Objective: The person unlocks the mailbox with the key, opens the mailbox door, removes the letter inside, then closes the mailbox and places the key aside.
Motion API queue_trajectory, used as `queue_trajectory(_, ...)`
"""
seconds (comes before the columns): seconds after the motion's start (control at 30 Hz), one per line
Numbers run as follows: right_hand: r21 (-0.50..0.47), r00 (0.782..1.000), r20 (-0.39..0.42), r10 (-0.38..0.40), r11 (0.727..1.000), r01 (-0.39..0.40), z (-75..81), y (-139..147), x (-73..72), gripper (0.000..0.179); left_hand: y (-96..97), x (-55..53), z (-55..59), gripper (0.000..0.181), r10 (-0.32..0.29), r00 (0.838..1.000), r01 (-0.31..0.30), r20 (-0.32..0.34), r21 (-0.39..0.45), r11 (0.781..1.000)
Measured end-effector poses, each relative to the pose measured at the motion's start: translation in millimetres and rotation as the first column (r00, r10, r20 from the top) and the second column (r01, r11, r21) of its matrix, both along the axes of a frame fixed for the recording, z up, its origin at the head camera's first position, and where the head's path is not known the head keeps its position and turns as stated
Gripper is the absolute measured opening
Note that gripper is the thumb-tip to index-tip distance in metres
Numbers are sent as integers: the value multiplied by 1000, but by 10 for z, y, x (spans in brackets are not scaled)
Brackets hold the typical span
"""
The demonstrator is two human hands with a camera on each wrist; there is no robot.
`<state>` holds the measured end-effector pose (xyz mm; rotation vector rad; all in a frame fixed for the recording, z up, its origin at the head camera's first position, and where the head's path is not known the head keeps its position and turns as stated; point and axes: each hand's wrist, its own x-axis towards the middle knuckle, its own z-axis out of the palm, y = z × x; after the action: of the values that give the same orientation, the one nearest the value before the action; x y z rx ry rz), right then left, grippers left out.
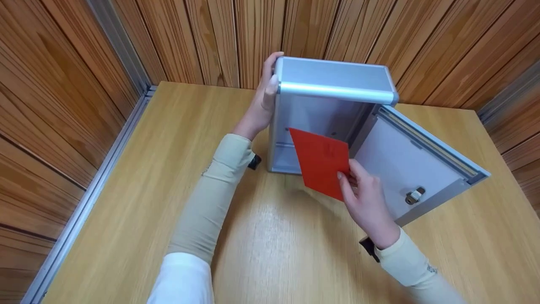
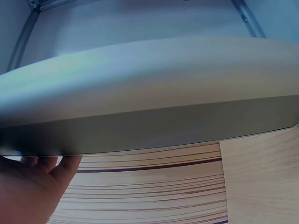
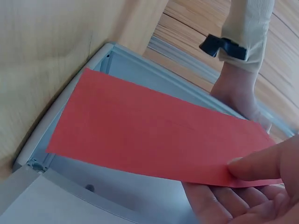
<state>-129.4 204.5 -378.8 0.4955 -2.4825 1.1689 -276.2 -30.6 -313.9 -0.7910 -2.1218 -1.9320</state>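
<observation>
A silver metal mailbox [image 1: 333,78] stands upright toward the back of the table, its front door [image 1: 422,156] swung out to the right. My left hand [image 1: 262,101] grips the box's upper left side, thumb near the front and fingers reaching round behind; those fingers [image 2: 65,170] show at the rear edge in the left wrist view. Between thumb and fingers, my right hand [image 1: 368,198] pinches a flat red envelope [image 1: 320,162] by its right edge. The envelope is tilted in front of the box's opening and overlaps the pale interior [image 3: 126,186] in the right wrist view.
On the door's inner face sits a small metal lock [image 1: 415,195]. The wooden table [image 1: 253,253] extends in front of the box and to its left. Wood-panelled walls [image 1: 202,38] rise behind and at both sides, with a metal rail [image 1: 97,181] along the left edge.
</observation>
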Motion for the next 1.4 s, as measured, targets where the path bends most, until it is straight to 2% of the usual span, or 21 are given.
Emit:
queue_trajectory(0.13, 95, 1000, 3, 3, 995, -3, -2, 3, 114, 26, -3, 63, 55, 118, -21, 1000, 21, 2, 23, 1000)
queue_trajectory(0.23, 189, 1000, 5, -5, 982, 4, -7, -7, 202, 34, 5, 6, 8, 117, -25, 1000, 25, 11, 31, 999)
queue_trajectory(0.4, 291, 1000, 7, -12, 957, 10, -34, -27, 309, 39, 16, -172, -163, 112, -9, 1000, 9, 13, 13, 1000)
queue_trajectory(0.57, 357, 999, -47, 13, 934, 5, -80, -17, 370, 38, 18, -166, -153, 113, 1, 1000, -1, 11, 6, 1000)
queue_trajectory(0.67, 419, 999, -49, 18, 908, 4, -111, -28, 419, 38, 13, -157, -139, 119, 9, 1000, -9, 9, -1, 1000)
queue_trajectory(0.8, 508, 999, 46, 23, 860, -43, -166, -79, 489, 40, 4, -165, -145, 119, 15, 1000, -15, 4, -4, 1000)
queue_trajectory(1.0, 611, 982, 174, 76, 774, -168, -317, -165, 627, 42, -2, -181, -175, 109, 2, 1000, -2, -2, 11, 1000)
queue_trajectory(1.07, 639, 971, 216, 102, 738, -219, -385, -186, 673, 43, -1, -188, -183, 107, -5, 1000, 5, -2, 21, 1000)
queue_trajectory(1.17, 650, 942, 312, 121, 697, -304, -479, -212, 727, 49, 0, -189, -182, 106, -1, 1000, 1, -5, 17, 1000)
queue_trajectory(1.27, 637, 907, 406, 112, 678, -368, -563, -227, 758, 54, 6, -188, -176, 105, -4, 1000, 4, -2, 20, 1000)
queue_trajectory(1.4, 615, 880, 466, 94, 681, -398, -642, -232, 770, 57, 18, -178, -174, 105, -9, 1000, 8, 12, 26, 1000)
